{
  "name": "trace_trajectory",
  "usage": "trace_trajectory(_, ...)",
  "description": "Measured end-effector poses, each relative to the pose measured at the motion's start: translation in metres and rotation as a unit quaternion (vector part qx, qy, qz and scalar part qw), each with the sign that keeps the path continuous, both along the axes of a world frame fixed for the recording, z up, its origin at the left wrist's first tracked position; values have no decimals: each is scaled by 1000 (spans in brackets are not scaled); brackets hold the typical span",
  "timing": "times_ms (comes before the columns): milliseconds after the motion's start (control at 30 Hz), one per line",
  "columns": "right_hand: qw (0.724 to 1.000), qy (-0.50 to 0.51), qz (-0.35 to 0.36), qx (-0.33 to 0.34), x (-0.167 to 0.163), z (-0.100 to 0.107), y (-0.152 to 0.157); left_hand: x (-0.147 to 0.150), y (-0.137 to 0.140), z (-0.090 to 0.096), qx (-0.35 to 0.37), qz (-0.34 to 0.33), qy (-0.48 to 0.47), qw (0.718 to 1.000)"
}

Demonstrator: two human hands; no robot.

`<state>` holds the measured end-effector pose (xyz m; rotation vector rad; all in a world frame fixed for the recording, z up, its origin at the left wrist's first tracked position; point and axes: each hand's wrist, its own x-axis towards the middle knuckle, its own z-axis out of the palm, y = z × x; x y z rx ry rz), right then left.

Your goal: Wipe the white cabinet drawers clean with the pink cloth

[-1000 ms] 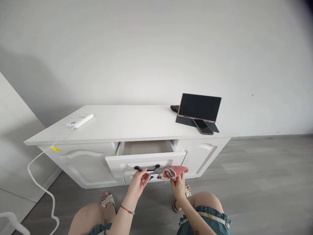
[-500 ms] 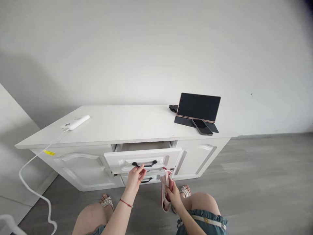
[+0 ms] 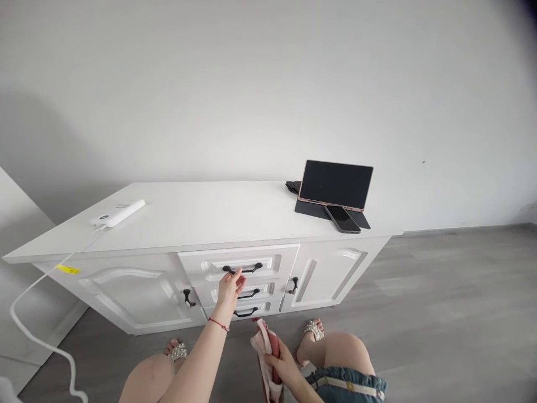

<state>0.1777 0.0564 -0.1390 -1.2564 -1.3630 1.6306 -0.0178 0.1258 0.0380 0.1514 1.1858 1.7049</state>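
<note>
My left hand, a red string bracelet at its wrist, is at the top drawer of a white cabinet. Its fingers are curled at the black drawer handle, and that drawer sits flush with the cabinet front. Lower down, my right hand grips a folded red-and-white cloth, which hangs down in front of the cabinet between my knees. The cloth's lower end runs out of view at the bottom edge.
On the cabinet top lie a white power bank with a white cable and, to the right, a tablet propped on a dark stand. A phone leans there. Two lower drawers and side doors are shut.
The top drawer, pulled out before, has gone in flush, my left hand staying at its handle. My right hand and the cloth have moved down and left, away from the drawers.
</note>
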Motion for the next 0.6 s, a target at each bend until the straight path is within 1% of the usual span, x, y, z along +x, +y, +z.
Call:
trace_trajectory(167,995,-41,92,8,-13,2,-15,0,6,3,-5,5,-5,1000)
trace_trajectory(300,989,-51,139,2,-20,3,-28,-2,7,4,-6,-1,-5,1000)
trace_trajectory(467,985,-41,167,-5,-23,10,-38,-4,6,1,5,-12,-4,1000)
trace_trajectory(600,988,-39,147,-6,-19,21,-33,-6,5,-3,32,-34,-20,999)
